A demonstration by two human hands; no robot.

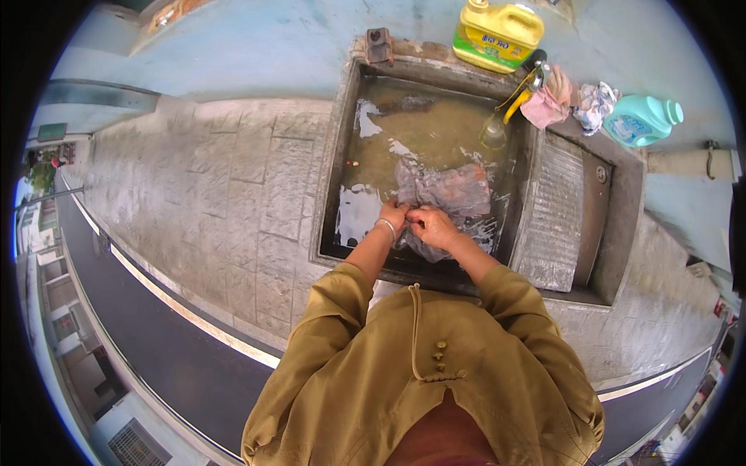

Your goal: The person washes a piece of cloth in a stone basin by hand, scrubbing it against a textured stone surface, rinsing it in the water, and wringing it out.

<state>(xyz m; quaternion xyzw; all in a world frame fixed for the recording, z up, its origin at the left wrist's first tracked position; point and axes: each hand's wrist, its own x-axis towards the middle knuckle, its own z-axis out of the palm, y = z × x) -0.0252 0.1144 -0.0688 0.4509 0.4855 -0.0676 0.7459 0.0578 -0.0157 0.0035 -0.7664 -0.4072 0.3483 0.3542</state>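
Observation:
A wet greyish-mauve garment (457,189) with reddish patches spreads in the water of a stone basin (329,192), partly afloat. My left hand (395,214), with a pale bangle at the wrist, pinches the cloth near its lower left side. Close beside it, almost touching, my right hand (432,226) has its fingers curled on the same cloth. Part of the cloth hangs below both hands in the water. The fingertips are partly hidden in the folds.
A ridged washboard slab (551,215) adjoins the basin on the right. Along the back ledge stand a yellow jug (498,38), a tap (539,76), a pink cloth (548,99), a crumpled white-and-blue cloth (595,108), a turquoise bottle (638,120) and a dark block (379,45).

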